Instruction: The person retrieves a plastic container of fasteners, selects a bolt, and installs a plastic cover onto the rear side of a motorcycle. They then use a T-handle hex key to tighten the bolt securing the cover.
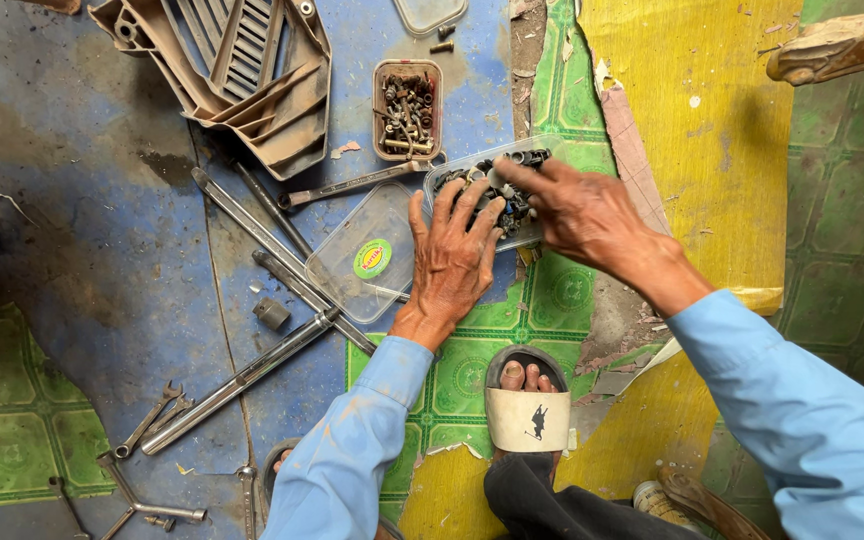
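Bolt tray (542, 152) straight ahead, long axis left-right; left hand (449, 262) spread on near edge, right hand (584, 212) open, fingers inside.

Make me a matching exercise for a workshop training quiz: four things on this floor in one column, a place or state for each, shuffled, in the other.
Things:
1. left hand
2. right hand
3. small brown tub
4. clear lid

Places or states:
A. full of bolts, beyond the clear tray
B. lies flat, round green sticker on it
C. fingers spread on the tray's near edge
D. fingertips in the tray's dark fasteners

Pairs: 1-C, 2-D, 3-A, 4-B
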